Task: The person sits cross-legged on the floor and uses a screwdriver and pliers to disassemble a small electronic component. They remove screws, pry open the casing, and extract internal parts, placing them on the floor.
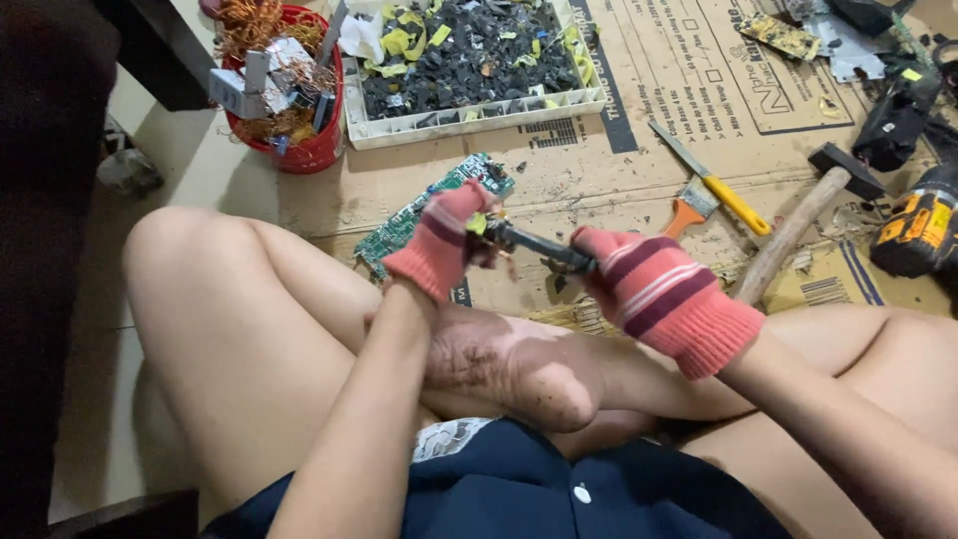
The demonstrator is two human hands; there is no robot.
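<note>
My left hand (439, 245), in a pink striped glove, grips the edge of a green circuit board (419, 215) that lies tilted on the cardboard. My right hand (654, 294), gloved the same way, is closed on the handle of a dark metal tool (534, 243). The tool's tip meets the board right at my left fingers, where a small yellow part shows. Both hands work just above my crossed bare legs.
A white tray (479, 118) of dark scrap parts and a red basket (309, 150) of copper wire sit at the back. A hammer (798, 225), a yellow-handled knife (714, 185), an orange brush (689, 208) and a yellow-black power tool (918, 230) lie right.
</note>
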